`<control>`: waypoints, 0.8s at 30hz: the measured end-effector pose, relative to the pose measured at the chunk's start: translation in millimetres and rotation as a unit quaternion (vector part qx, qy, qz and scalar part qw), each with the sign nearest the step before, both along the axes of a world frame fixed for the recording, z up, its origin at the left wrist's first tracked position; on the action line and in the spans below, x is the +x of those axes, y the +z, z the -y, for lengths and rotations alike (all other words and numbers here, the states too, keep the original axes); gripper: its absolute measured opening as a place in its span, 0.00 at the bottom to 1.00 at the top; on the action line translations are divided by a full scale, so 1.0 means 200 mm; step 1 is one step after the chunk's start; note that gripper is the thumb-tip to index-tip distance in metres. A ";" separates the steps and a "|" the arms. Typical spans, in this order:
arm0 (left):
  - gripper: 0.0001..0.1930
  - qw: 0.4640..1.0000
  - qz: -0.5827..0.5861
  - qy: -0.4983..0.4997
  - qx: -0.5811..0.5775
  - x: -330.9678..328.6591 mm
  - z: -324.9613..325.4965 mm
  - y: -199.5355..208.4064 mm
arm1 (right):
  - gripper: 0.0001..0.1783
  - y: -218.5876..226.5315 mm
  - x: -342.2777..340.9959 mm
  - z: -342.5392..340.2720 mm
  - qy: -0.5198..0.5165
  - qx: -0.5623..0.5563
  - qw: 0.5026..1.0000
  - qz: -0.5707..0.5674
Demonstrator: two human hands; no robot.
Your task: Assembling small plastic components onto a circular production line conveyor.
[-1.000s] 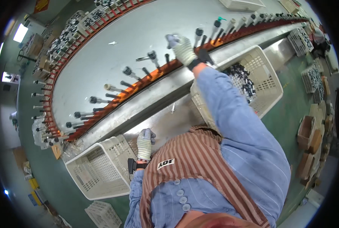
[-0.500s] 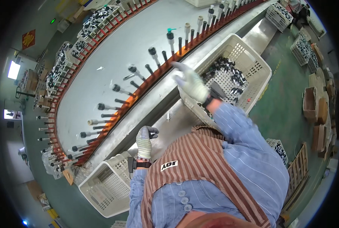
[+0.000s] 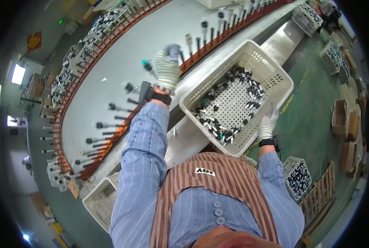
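Observation:
My left hand (image 3: 167, 68), in a striped knit glove, reaches over the conveyor among the upright pump heads. Its fingers are smeared by motion, and whether they hold anything does not show. Just left of it stands a pump head with a green top (image 3: 147, 65). My right hand (image 3: 267, 126), gloved too, rests against the outer right wall of a white plastic basket (image 3: 230, 149), fingers stretched along it. Black and white pump heads (image 3: 250, 84), a few with green parts, lie loose in this perforated basket.
The red-edged conveyor (image 3: 201, 53) curves around a pale table (image 3: 110, 62), carrying rows of pumps on pegs. A metal ledge (image 3: 184, 140) runs beside it. Another white basket (image 3: 99, 198) stands lower left. Filled baskets (image 3: 298, 180) and cardboard boxes (image 3: 340, 113) line the right.
My left hand has swung forward over the conveyor. My right hand has drawn back from the conveyor side to the basket's right wall. The pumps have shifted left along the belt.

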State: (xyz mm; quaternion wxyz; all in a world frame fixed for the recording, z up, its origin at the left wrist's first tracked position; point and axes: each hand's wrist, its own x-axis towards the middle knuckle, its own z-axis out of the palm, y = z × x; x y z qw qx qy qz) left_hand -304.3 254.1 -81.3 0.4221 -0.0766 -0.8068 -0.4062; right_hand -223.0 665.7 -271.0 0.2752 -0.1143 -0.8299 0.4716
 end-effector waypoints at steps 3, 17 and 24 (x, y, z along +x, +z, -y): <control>0.15 0.986 0.105 0.129 0.033 -0.10 0.18 -0.10 | 0.37 0.01 0.06 0.08 -0.037 -0.001 0.999 0.012; 0.21 0.967 0.203 0.037 -0.151 0.85 1.44 -0.51 | 0.29 -0.23 -0.22 -0.13 -0.091 -0.009 0.995 -0.036; 0.24 0.962 0.199 0.100 0.156 1.18 1.52 -0.58 | 0.28 -0.22 -0.03 0.14 -0.082 0.047 0.988 0.123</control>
